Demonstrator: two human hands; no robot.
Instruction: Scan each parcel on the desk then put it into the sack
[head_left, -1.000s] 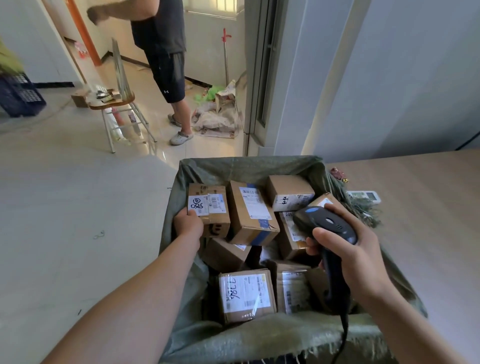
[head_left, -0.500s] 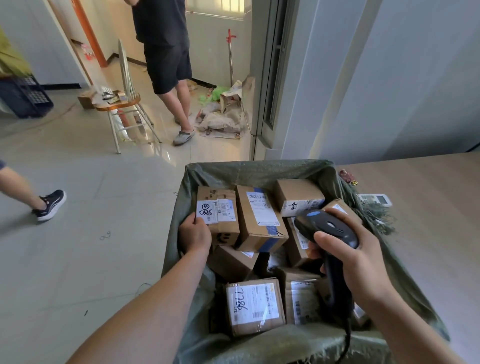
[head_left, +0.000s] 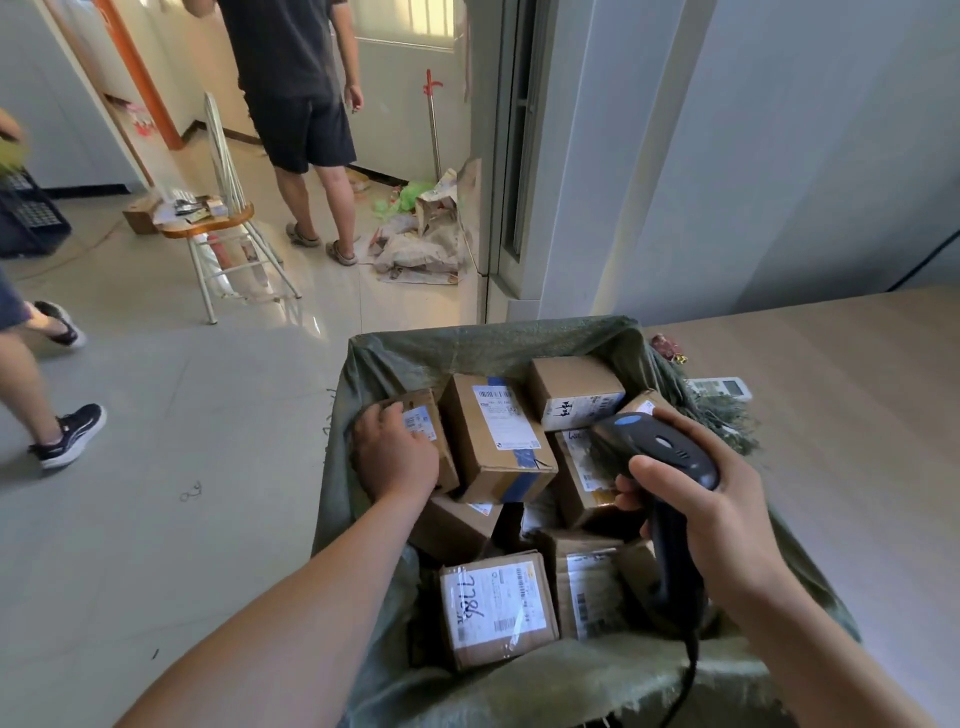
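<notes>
The parcel (head_left: 422, 415) in play is already inside the sack (head_left: 493, 340), at its left side, leaning against a bigger box (head_left: 498, 436). Our left hand (head_left: 397, 454) lies over it with the fingers curled across its label face. The thumb is hidden, so we read this as a grip at the point of letting go, not a sure clamp.

Around it the sack holds at least 7 more parcels (head_left: 496, 605), piled at all angles and reaching near the rim, most with labels up.

Our right hand (head_left: 719, 519) is wrapped tight round the handle of the scanner (head_left: 657, 449). Its head hangs over the right half of the sack and its cord drops past the near edge.

The sack stands open against the left end of the desk (head_left: 841, 426). On the stretch of desk in view we see a remote (head_left: 719, 387) and a small red thing (head_left: 665, 345) by the sack, and no parcel. Much of the desk is out of frame, so we cannot say how many wait there.

We judge the job well along: many parcels bagged and this 1 just being placed. What is left is to free the left hand, turn to the desk and check for more.

Beyond, a person (head_left: 296, 104) stands near a chair (head_left: 218, 228) on the tiled floor.
</notes>
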